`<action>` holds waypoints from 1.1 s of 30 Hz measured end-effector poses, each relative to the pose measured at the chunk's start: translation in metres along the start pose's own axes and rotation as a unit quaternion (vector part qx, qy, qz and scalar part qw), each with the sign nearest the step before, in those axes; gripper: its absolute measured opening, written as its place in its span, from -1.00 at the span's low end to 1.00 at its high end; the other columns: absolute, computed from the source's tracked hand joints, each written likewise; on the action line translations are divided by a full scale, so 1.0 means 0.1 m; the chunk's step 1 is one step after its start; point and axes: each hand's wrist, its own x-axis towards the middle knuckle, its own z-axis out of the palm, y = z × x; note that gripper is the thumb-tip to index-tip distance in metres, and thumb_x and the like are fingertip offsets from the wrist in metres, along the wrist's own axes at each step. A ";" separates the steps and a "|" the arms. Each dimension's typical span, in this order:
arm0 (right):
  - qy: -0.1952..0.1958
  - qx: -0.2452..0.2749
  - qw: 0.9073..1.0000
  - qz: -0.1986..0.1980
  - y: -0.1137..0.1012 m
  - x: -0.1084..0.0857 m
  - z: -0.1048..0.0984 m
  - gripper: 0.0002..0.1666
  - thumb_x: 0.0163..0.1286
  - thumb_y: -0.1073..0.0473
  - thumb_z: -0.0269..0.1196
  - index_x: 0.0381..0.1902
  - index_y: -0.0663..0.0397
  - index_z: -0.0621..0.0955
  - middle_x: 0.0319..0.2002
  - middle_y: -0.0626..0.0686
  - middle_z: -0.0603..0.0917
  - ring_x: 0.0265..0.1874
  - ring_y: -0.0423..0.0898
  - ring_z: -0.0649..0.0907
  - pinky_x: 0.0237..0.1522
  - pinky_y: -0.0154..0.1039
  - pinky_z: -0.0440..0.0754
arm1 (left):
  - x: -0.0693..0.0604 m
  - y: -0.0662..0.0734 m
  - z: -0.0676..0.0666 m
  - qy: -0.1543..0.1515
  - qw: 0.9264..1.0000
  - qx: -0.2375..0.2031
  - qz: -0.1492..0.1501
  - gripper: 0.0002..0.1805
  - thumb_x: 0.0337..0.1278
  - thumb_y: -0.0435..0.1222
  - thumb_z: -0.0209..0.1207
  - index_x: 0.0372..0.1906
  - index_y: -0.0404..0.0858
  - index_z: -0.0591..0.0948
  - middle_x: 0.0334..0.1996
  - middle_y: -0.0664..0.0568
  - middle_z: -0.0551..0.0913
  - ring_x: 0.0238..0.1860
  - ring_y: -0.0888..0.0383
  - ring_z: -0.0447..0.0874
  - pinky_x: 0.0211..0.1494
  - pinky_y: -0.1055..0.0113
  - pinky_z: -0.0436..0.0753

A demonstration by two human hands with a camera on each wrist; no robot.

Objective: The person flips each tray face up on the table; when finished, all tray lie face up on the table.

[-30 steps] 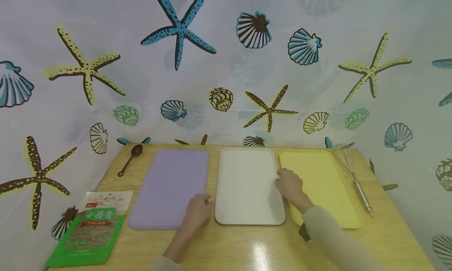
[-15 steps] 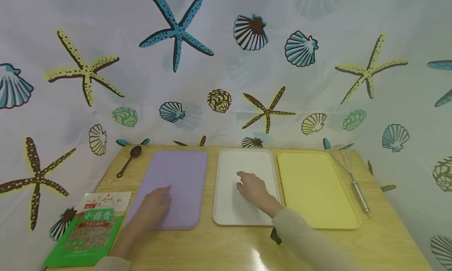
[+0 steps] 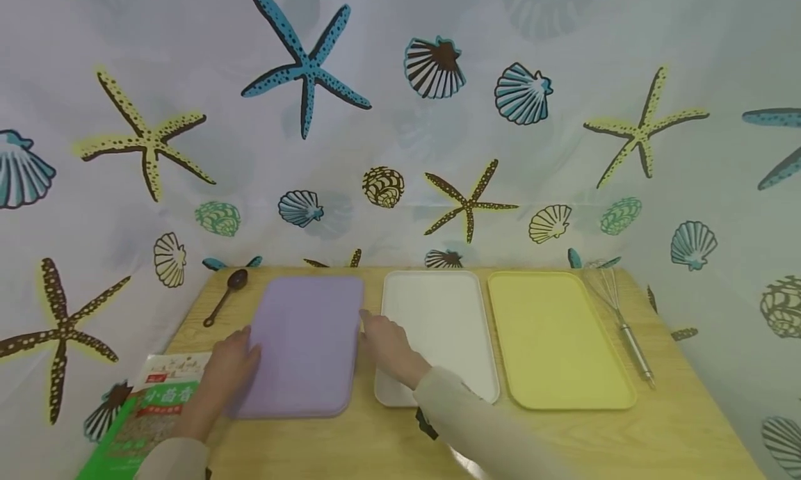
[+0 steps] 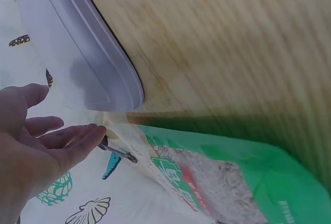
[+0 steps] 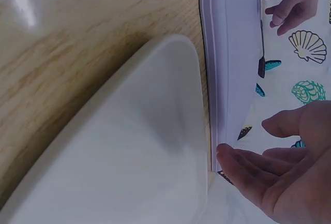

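Observation:
A purple tray (image 3: 306, 348) lies flat on the wooden table, left of a white tray (image 3: 441, 313). My left hand (image 3: 222, 372) is at its left edge, thumb over the rim side and fingers extended. In the left wrist view, that hand (image 4: 46, 149) shows loosely spread fingers beside the tray and a seed packet. At the tray's right edge is my right hand (image 3: 391, 344), reaching across the white tray. The right wrist view shows this hand (image 5: 289, 175) with fingers lightly bent and a fingertip by the purple rim; firm contact cannot be made out.
A yellow tray (image 3: 563, 348) lies at the right, with a wire whisk (image 3: 628, 334) beyond it. At the back left is a dark spoon (image 3: 228, 296). The green-and-white seed packet (image 3: 147, 424) lies front left, partly under my left forearm. A patterned curtain (image 3: 400, 118) surrounds the table.
Both hands have moved left. My right hand went from the white tray's right edge, across it, to the purple tray's right edge; my left crossed from the purple tray's right side to its left.

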 end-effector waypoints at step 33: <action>0.027 -0.066 0.994 0.079 -0.31 0.18 0.54 -0.69 0.29 0.11 0.19 -0.18 0.28 0.54 -0.42 0.13 0.59 -0.35 0.00 0.52 -0.38 -0.25 0.51 | 0.24 -0.05 0.19 -0.041 0.998 0.029 -0.035 -0.64 0.18 -0.35 0.01 -0.17 -0.68 0.48 -0.27 -0.54 0.55 -0.19 -0.52 0.49 -0.11 -0.27 0.50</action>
